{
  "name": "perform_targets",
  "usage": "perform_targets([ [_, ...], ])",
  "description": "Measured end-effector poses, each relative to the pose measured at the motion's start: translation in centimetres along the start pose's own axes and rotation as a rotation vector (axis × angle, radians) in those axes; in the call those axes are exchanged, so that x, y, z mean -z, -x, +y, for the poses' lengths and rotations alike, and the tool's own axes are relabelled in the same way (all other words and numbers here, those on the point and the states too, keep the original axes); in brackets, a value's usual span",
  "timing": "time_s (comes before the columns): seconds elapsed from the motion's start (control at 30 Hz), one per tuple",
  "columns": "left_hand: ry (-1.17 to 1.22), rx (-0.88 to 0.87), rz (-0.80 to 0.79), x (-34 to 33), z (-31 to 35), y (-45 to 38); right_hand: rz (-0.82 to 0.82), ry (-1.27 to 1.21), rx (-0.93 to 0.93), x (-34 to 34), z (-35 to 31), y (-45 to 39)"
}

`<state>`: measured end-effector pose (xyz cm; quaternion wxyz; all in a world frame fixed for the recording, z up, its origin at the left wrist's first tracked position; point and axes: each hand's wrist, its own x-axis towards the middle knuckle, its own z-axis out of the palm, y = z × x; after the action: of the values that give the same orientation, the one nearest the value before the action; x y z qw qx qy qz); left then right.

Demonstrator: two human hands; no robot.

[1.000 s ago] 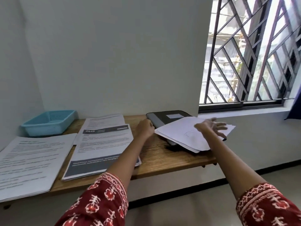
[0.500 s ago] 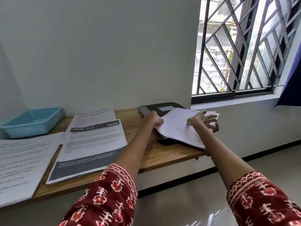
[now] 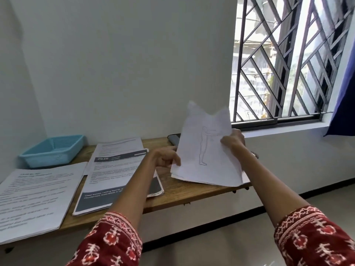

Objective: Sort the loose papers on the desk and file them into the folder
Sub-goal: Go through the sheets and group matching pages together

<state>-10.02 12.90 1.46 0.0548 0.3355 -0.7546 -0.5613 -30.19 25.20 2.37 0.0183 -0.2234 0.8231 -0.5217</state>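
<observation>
A bundle of white sheets (image 3: 203, 160), the top one with a faint line drawing, is tilted up off the desk. My right hand (image 3: 233, 140) grips its right edge. My left hand (image 3: 166, 157) holds its lower left edge. Behind the sheets only a dark corner of the black folder (image 3: 173, 138) shows; the rest is hidden. A printed stack with a dark band (image 3: 115, 175) lies in the desk's middle, another sheet (image 3: 120, 145) behind it, and a large text page (image 3: 36, 194) at the left.
A light blue plastic basket (image 3: 52, 150) stands at the back left of the wooden desk (image 3: 184, 191). The wall is close behind. A barred window (image 3: 288, 60) and a blue curtain (image 3: 343, 104) are at the right. The desk's front edge overhangs the floor.
The bundle of white sheets lay flat on the folder; now both hands have lifted and tilted it upright. The right hand went from resting open on it to gripping its edge.
</observation>
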Motion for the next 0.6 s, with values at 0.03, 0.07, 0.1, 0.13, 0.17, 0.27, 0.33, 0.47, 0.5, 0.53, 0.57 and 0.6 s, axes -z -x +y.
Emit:
perform_targets([
  [0.03,0.030,-0.021,0.051,1.0,-0.5,0.5,-0.017,-0.105,0.067,-0.4,-0.7,0.5],
  [0.07,0.060,-0.039,0.106,1.9,-0.9,1.0,-0.035,-0.199,0.130,-0.8,-1.6,1.1],
  [0.1,0.089,-0.072,0.171,2.8,-1.2,1.5,-0.052,-0.282,0.188,-1.3,-2.7,1.8],
  [0.13,0.125,-0.139,0.244,3.5,-1.2,2.0,-0.067,-0.349,0.242,-1.9,-3.7,2.5],
  [0.17,0.162,-0.226,0.323,4.2,-0.9,2.8,-0.081,-0.401,0.292,-2.6,-4.9,3.3],
  [0.27,0.270,-0.446,0.556,5.6,0.7,5.2,-0.069,-0.528,0.359,-4.5,-7.8,5.2],
  [0.33,0.289,-0.510,0.633,6.4,1.8,6.6,-0.048,-0.590,0.379,-5.5,-9.5,6.1],
  [0.47,0.282,-0.594,0.701,8.4,3.6,8.9,-0.036,-0.672,0.438,-5.9,-13.0,7.1],
  [0.5,0.283,-0.614,0.712,8.7,3.7,9.5,-0.044,-0.671,0.455,-5.8,-13.5,7.3],
  [0.53,0.280,-0.627,0.724,9.1,3.6,9.8,-0.047,-0.658,0.469,-5.8,-13.9,7.5],
  [0.57,0.277,-0.634,0.731,9.5,3.2,10.2,-0.046,-0.641,0.475,-5.9,-13.9,7.7],
  [0.6,0.291,-0.636,0.738,9.8,2.7,10.6,-0.044,-0.629,0.471,-6.0,-13.8,7.8],
])
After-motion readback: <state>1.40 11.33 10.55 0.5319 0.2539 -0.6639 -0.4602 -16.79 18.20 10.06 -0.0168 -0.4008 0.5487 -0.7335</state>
